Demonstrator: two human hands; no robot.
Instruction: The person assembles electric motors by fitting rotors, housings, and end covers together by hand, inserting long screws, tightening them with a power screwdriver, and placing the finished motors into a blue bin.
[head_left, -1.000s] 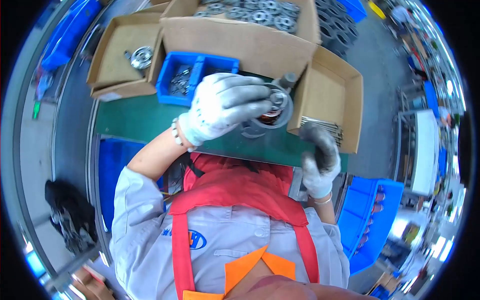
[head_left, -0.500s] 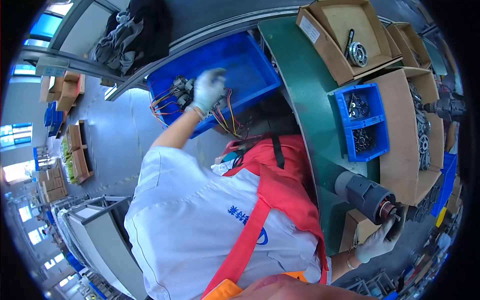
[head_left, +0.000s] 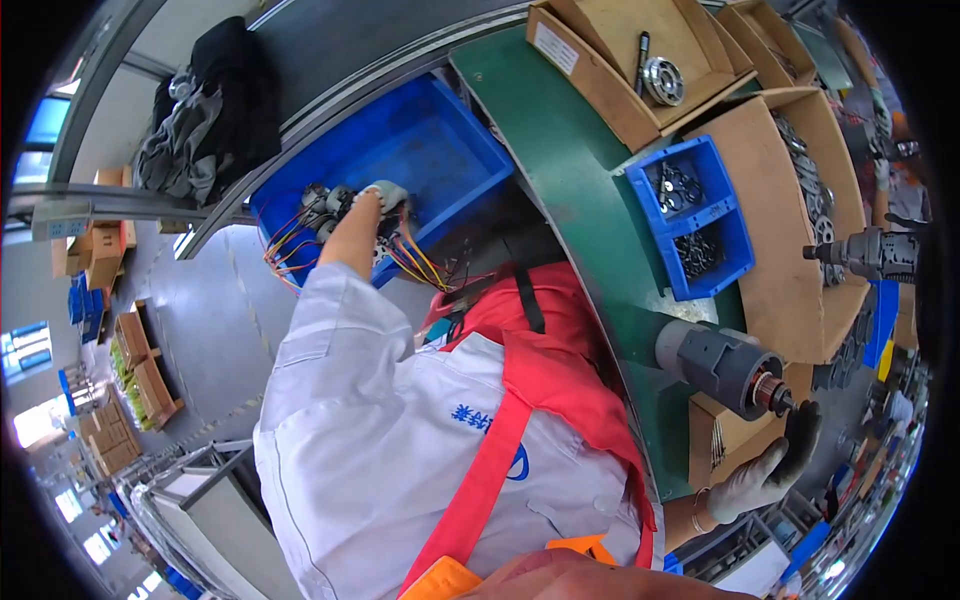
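My left hand point(head_left: 382, 194), in a white glove, reaches into a blue bin point(head_left: 470, 165) among small motors point(head_left: 325, 205) with coloured wires point(head_left: 415, 258). Its fingers are hidden, so I cannot tell whether it grips one. By the edge of the green bench lies a grey and black power tool body point(head_left: 725, 370), its copper-wound rotor point(head_left: 768, 392) and shaft sticking out of the near end. My right hand point(head_left: 752, 485), gloved with dark fingertips, is open just below that shaft, thumb apart from the fingers.
On the green bench point(head_left: 545, 130) stand a two-part blue tray point(head_left: 712, 218) of small metal parts and a carton point(head_left: 780, 290) of metal parts. Another carton point(head_left: 590, 90) holds a ring-shaped part point(head_left: 663, 82). A power driver point(head_left: 875, 252) hangs at the right.
My left hand has moved down and left onto the motors in the bin. My right hand has come away from the rotor shaft and opened. The view has shifted slightly.
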